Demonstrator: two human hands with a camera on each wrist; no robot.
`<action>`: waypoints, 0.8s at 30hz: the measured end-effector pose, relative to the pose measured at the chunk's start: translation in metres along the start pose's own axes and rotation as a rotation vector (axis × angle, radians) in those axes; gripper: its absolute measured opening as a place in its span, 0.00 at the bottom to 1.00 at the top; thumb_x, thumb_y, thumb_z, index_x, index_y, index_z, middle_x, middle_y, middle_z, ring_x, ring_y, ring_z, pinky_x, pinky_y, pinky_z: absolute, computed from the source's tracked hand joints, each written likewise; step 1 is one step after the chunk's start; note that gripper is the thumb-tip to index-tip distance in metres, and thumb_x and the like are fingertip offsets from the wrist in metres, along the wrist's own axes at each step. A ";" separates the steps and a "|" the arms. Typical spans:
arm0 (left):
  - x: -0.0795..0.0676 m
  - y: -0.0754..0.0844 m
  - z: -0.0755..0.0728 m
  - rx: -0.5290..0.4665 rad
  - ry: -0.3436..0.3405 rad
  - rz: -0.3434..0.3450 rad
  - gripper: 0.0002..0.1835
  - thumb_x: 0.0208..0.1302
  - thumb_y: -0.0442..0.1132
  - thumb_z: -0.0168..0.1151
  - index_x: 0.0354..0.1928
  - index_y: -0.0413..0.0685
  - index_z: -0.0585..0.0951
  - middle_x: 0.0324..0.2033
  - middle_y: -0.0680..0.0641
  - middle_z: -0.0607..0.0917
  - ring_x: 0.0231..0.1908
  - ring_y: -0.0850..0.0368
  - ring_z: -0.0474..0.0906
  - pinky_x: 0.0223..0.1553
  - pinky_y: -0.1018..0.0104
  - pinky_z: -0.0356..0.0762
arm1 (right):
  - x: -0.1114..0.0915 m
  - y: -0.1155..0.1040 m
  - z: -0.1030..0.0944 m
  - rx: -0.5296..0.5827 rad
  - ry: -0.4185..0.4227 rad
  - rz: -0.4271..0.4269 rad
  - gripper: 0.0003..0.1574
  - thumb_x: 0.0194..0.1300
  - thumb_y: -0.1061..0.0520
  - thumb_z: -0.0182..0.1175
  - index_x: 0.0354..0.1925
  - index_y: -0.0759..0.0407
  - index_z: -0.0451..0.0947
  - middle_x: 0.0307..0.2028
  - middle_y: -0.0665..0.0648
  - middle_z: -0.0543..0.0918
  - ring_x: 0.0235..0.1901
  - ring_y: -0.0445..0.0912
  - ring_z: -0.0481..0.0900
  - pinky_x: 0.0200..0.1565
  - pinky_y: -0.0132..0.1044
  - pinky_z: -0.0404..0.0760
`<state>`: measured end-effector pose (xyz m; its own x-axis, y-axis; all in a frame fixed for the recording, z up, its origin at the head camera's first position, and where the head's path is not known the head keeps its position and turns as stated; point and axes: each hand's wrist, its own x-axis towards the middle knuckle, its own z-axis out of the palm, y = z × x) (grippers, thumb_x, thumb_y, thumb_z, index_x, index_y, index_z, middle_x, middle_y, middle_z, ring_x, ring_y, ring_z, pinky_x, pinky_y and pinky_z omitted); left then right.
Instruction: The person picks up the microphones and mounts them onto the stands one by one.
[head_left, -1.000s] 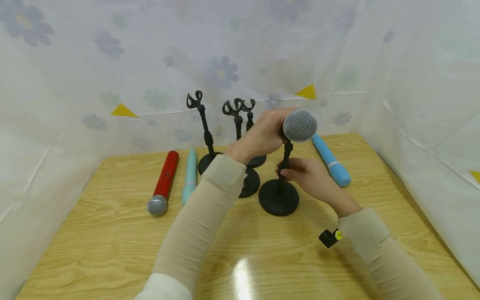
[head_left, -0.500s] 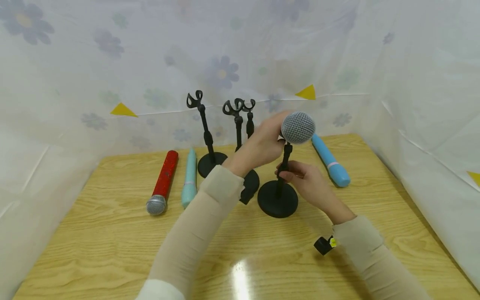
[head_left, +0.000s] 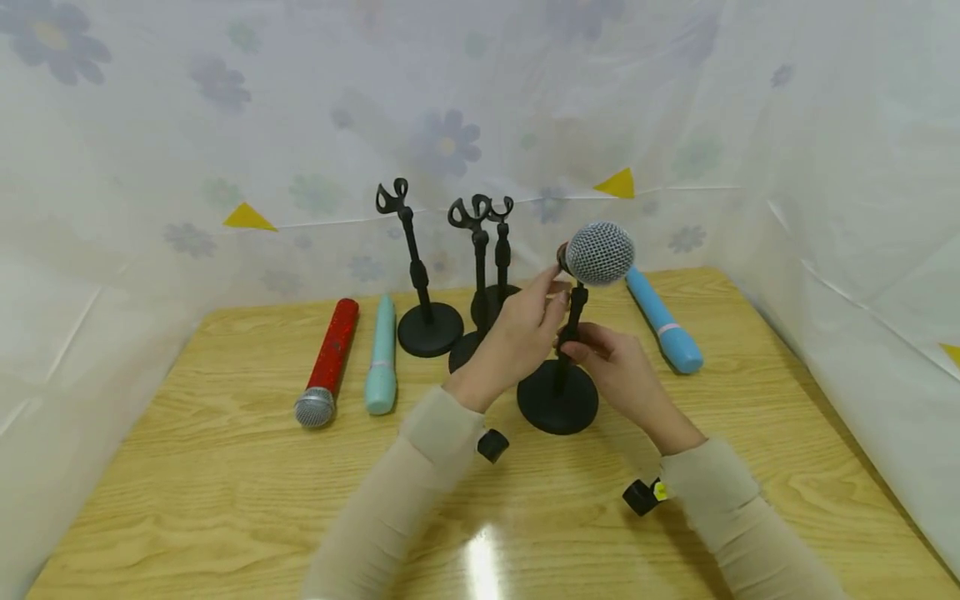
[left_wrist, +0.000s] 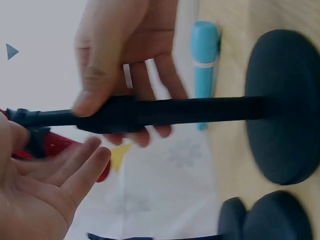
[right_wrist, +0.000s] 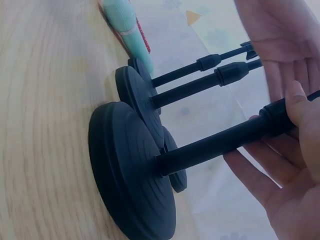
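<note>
A microphone with a silver mesh head (head_left: 600, 252) sits in the clip of a black desktop stand, its head facing me. Its red handle (left_wrist: 56, 144) shows in the left wrist view. My right hand (head_left: 626, 371) pinches the pole of this microphone stand (head_left: 557, 400) between thumb and fingers, round the collar. The round base is on the table. My left hand (head_left: 517, 329) is just left of the pole, below the microphone, with its fingers extended and fingertips near the clip. In the left wrist view its fingers (left_wrist: 82, 170) look straight and slightly spread.
Behind stand several black stands with bare clips, among them a left stand (head_left: 430, 329). A red microphone (head_left: 330, 358) and a mint microphone (head_left: 381, 358) lie at the left. A blue microphone (head_left: 663, 321) lies at the right. A patterned sheet (head_left: 300, 125) backs the wooden table (head_left: 225, 500).
My left hand has let go of the microphone and come down and toward me, its fingers opening. My right hand keeps its hold on the stand; the microphone stays in the clip.
</note>
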<state>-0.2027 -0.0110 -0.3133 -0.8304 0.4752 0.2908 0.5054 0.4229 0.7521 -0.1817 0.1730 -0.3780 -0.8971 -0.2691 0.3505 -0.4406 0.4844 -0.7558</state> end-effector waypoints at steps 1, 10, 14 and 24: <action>-0.003 -0.003 0.002 -0.002 -0.004 0.010 0.26 0.83 0.46 0.37 0.76 0.45 0.61 0.60 0.44 0.81 0.49 0.53 0.84 0.43 0.65 0.83 | -0.001 0.000 0.001 -0.017 0.009 -0.004 0.20 0.75 0.53 0.56 0.60 0.58 0.80 0.50 0.60 0.88 0.46 0.52 0.88 0.50 0.40 0.87; -0.013 -0.020 0.016 0.016 -0.035 0.168 0.15 0.78 0.41 0.51 0.57 0.45 0.80 0.53 0.48 0.87 0.52 0.57 0.85 0.53 0.71 0.83 | -0.015 0.015 0.018 -0.135 -0.032 -0.017 0.15 0.74 0.59 0.59 0.55 0.61 0.82 0.48 0.60 0.89 0.46 0.53 0.88 0.49 0.50 0.87; -0.012 -0.024 0.018 -0.004 -0.079 0.144 0.13 0.77 0.41 0.53 0.56 0.48 0.81 0.53 0.50 0.87 0.49 0.61 0.85 0.49 0.73 0.82 | -0.018 0.023 0.023 -0.120 -0.030 -0.041 0.13 0.72 0.61 0.60 0.52 0.60 0.83 0.46 0.59 0.89 0.44 0.50 0.89 0.48 0.46 0.88; -0.010 -0.027 0.019 0.005 -0.054 0.139 0.10 0.75 0.43 0.55 0.49 0.51 0.84 0.46 0.52 0.89 0.44 0.64 0.84 0.44 0.76 0.80 | -0.016 0.026 0.026 -0.137 -0.056 -0.052 0.13 0.71 0.60 0.62 0.52 0.60 0.83 0.46 0.58 0.90 0.43 0.49 0.89 0.44 0.42 0.89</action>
<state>-0.2039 -0.0124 -0.3476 -0.7384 0.5705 0.3596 0.6160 0.3536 0.7039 -0.1776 0.1688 -0.4177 -0.8714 -0.3408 0.3529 -0.4902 0.5767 -0.6535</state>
